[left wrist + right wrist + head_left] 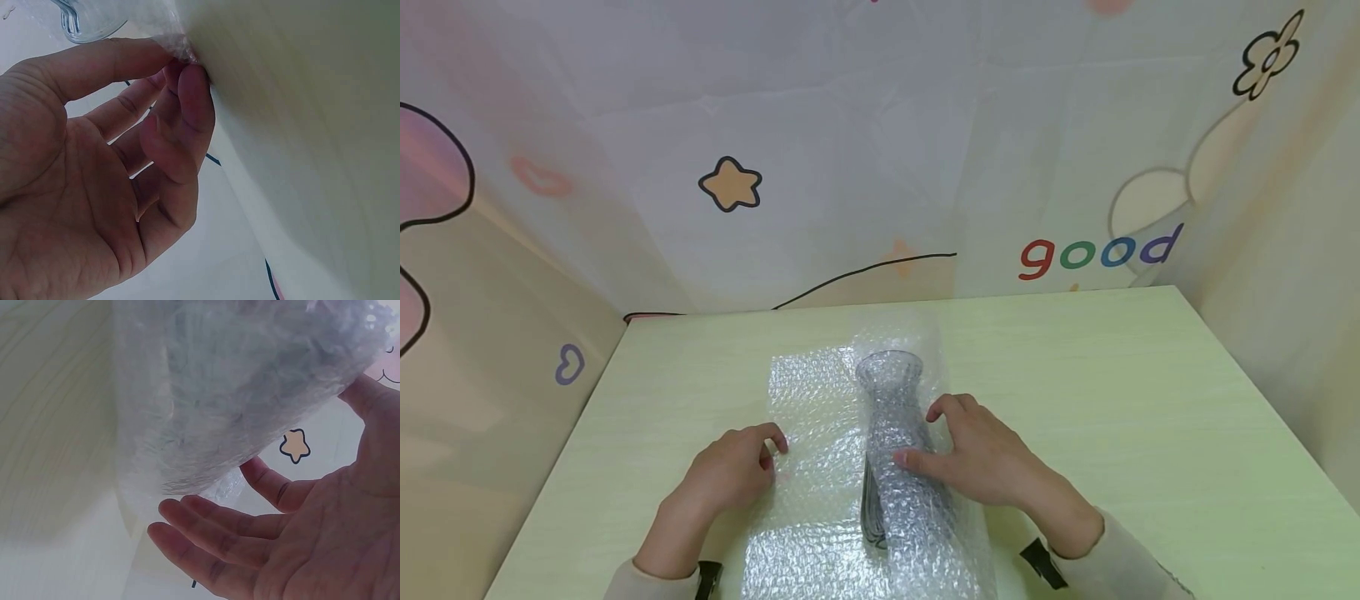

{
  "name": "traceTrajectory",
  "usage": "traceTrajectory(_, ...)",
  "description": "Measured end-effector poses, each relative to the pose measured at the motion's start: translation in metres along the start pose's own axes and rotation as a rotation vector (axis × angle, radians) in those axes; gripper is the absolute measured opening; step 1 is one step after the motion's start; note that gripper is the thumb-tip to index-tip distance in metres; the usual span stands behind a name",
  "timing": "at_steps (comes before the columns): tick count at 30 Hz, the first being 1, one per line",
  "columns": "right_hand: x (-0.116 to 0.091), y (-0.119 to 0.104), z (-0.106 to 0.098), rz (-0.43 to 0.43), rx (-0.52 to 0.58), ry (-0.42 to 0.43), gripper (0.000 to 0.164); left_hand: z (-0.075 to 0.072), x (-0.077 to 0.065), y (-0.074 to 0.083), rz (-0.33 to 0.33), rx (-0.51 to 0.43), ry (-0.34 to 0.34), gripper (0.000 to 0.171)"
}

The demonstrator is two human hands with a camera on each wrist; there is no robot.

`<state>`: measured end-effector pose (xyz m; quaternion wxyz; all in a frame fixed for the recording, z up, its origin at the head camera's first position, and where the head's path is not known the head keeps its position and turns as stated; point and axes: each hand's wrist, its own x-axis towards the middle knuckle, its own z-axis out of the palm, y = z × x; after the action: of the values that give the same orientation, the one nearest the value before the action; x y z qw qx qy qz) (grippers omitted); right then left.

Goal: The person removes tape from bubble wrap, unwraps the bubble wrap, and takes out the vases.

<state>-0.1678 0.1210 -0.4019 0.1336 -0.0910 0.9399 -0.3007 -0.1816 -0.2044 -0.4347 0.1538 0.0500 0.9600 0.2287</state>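
A clear glass vase [872, 508] with a flared rim and a ribbed body lies on a sheet of bubble wrap [816, 467]. One side of the sheet is folded over most of it. At the sheet's left edge, my left hand [733, 467] pinches the film between thumb and fingertips; the left wrist view shows the hand [125, 150] at the film's edge. My right hand [988, 454] rests on the covered vase, thumb on top and fingers loosely spread along its right side. In the right wrist view, the wrap [206, 394] hides the glass.
A pale green table [1112, 400] carries the wrap and the vase. Behind it hangs a printed backdrop [880, 167], and further printed walls stand at the left and right.
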Motion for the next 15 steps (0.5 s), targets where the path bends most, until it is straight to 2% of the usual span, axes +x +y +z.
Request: traceTrajectory(15, 0.0005, 0.0013, -0.0001, -0.011, 0.005, -0.002, 0.073, -0.0003, -0.0007, 0.0006, 0.005, -0.002, -0.001, 0.029)
